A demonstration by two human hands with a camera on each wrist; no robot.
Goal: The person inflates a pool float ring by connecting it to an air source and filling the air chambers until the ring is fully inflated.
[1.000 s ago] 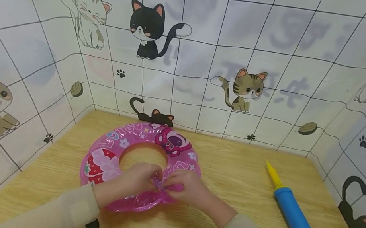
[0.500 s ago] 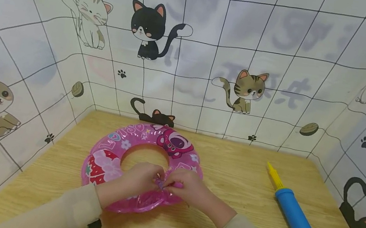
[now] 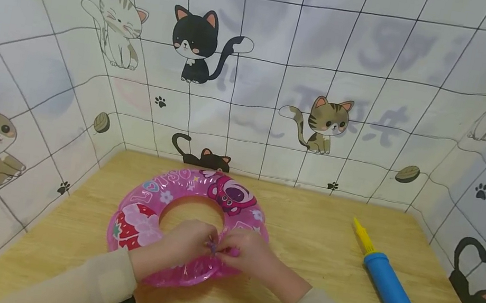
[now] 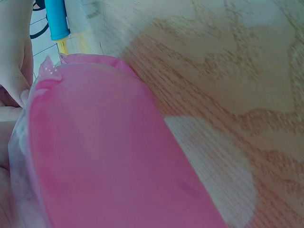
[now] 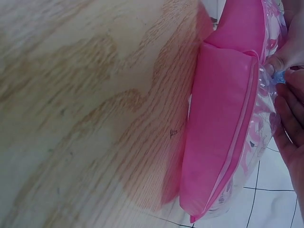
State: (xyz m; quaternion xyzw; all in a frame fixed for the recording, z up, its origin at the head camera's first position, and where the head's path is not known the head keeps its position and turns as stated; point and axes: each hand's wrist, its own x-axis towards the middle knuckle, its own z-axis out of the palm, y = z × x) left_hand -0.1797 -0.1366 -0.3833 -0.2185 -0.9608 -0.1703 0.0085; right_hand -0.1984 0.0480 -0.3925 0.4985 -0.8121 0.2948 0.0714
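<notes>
A pink inflatable swim ring [image 3: 179,184], printed with strawberries and a bear, lies on the table. It looks partly filled, with creases along its near side. At that near side my left hand [image 3: 193,238] pinches a small clear valve [image 3: 213,247]. My right hand [image 3: 250,253] meets it from the other side, thumb and fingers pinched on the same valve. In the right wrist view the valve [image 5: 280,77] shows bluish between the fingertips of both hands. The ring's pink underside [image 4: 104,142] fills much of the left wrist view. Fingers cover most of the valve.
A blue hand pump [image 3: 394,297] with a yellow nozzle [image 3: 363,235] lies at the right of the wooden table [image 3: 308,221]. Cat-printed, tile-patterned sheeting [image 3: 264,80] rises behind the table and along both sides.
Both hands stay at the valve with only small finger movements. The ring has shifted very slightly to the right, and the head view has tipped up a little. The pump lies unmoved.
</notes>
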